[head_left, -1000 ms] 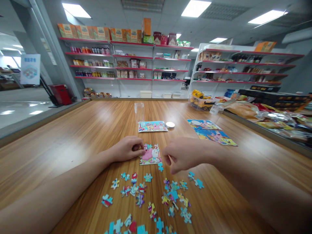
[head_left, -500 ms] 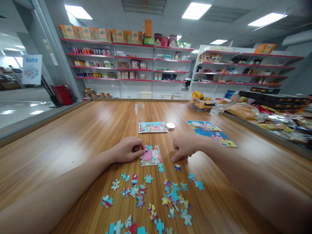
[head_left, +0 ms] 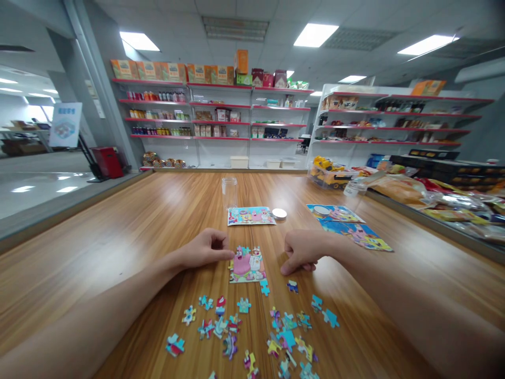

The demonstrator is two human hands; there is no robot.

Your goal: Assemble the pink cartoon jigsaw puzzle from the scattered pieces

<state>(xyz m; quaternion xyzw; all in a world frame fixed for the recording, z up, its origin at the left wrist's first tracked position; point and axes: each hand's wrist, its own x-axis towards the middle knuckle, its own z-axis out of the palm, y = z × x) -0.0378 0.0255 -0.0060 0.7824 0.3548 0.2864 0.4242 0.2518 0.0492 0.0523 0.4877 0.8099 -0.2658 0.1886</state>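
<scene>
Since the earlier frames, the right hand (head_left: 302, 251) has set a loose piece (head_left: 292, 286) on the table and is now resting curled just above it, fingers bent in and gripping nothing visible. The partly assembled puzzle (head_left: 246, 265) is lying flat at the middle of the wooden table (head_left: 118, 237), between both hands. The left hand (head_left: 205, 248) is pressing its fingertips against the puzzle's left edge, steadying it. Judged light, thin and stiff, the joined section is likely to slide or part if lifted; holding it flat by its edges appears safest. Scattered pieces (head_left: 252, 326) are lying nearer the person; a finished picture card (head_left: 250, 216), a clear jar (head_left: 229, 192) and a lid (head_left: 279, 213) are sitting beyond.
</scene>
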